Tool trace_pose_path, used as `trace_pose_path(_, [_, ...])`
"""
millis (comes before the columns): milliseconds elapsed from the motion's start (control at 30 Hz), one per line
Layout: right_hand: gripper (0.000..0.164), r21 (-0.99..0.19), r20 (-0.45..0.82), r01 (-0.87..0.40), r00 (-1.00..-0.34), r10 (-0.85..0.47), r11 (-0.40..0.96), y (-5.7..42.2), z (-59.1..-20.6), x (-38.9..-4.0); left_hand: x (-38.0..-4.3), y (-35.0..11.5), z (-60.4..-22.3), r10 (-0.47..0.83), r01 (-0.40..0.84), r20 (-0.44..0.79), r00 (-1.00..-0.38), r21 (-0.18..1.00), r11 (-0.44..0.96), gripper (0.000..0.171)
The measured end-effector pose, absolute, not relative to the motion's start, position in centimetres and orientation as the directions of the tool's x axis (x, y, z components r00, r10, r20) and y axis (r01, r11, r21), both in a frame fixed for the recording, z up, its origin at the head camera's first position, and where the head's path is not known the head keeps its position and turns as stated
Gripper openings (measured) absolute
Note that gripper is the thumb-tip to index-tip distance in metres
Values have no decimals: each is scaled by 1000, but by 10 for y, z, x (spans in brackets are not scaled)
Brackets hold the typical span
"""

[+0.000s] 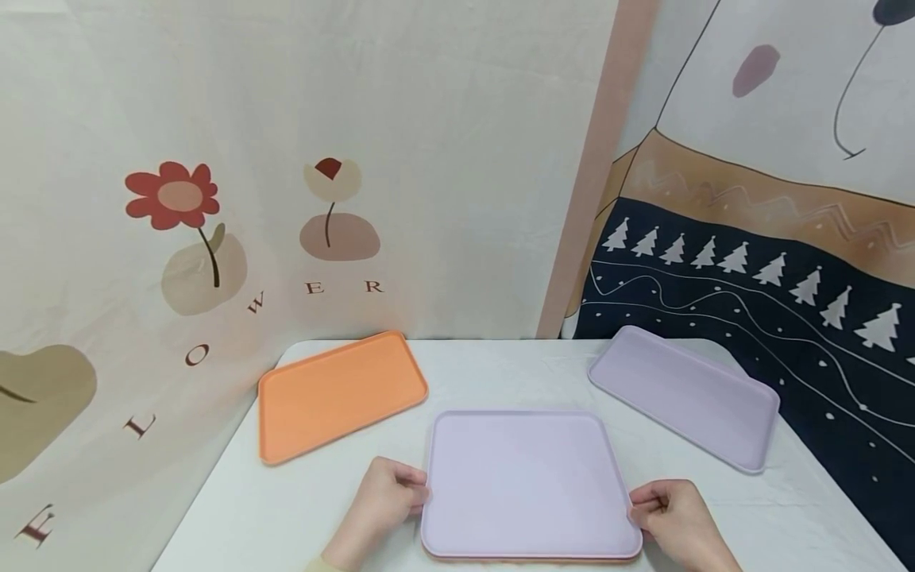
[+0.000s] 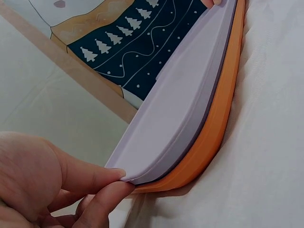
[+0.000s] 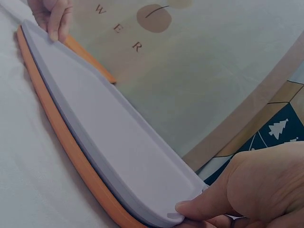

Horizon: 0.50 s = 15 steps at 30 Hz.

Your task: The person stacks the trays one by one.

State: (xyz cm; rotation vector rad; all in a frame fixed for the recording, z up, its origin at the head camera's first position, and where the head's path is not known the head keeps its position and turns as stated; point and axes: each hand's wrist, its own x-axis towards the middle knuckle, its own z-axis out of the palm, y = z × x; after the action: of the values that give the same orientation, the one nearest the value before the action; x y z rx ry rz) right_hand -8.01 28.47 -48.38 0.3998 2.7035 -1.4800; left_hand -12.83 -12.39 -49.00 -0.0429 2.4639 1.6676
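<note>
A large lavender tray (image 1: pixel 529 485) lies over an orange tray (image 2: pixel 209 156) of like outline at the front of the table. My left hand (image 1: pixel 386 496) pinches the lavender tray's left rim, thumb on top and fingers beneath, as the left wrist view shows. On the opposite side my right hand (image 1: pixel 675 512) pinches the right rim in the same way. Along the near side a dark gap separates the two rims, and most of the orange tray is hidden under the lavender one.
A narrow orange tray (image 1: pixel 343 397) lies slanted at the back left of the white table (image 1: pixel 500 373). At the back right is a narrow lavender tray (image 1: pixel 686 397), angled the other way. Behind the table hang a flower-printed cloth (image 1: pixel 457 159) and a dark tree-patterned cloth (image 1: pixel 715 286).
</note>
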Motion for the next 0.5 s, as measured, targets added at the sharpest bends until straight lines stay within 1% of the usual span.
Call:
trace_pose_path(267, [13, -826, -151, 235, -968, 201, 513, 286, -485, -80, -128, -123, -490, 66, -131, -171, -983, 909, 396, 11])
trace_pose_path(500, [14, -825, -171, 255, -963, 208, 505, 285, -484, -80, -128, -123, -490, 65, -135, -174, -983, 910, 392, 11])
